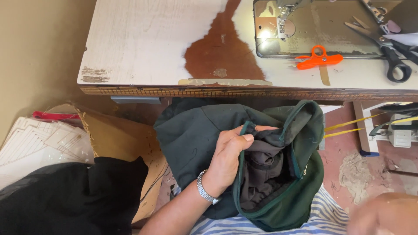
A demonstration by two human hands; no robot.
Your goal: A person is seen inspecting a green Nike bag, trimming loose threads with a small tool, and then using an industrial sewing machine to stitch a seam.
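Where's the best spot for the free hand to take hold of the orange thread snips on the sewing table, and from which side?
Probably at the round finger loop of the orange thread snips, coming straight down from above. They lie flat on the white table just in front of the machine's metal plate, so a side approach finds little to pinch. The black scissors sit apart on the right.

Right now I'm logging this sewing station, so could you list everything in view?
Dark green garment: one, on the lap below the table edge.
Sewing table: one, white with a worn brown patch, top.
Sewing machine bed: one, metal, top right.
Thread snips: one, orange, on the table.
Scissors: one, black-handled, far right.
Black cloth: one, lower left.
White sheets: a stack, left.
Wristwatch: one, silver, left wrist.
Left hand: grips the garment's edge.
Right hand: blurred, lower right; I cannot tell whether it holds anything.
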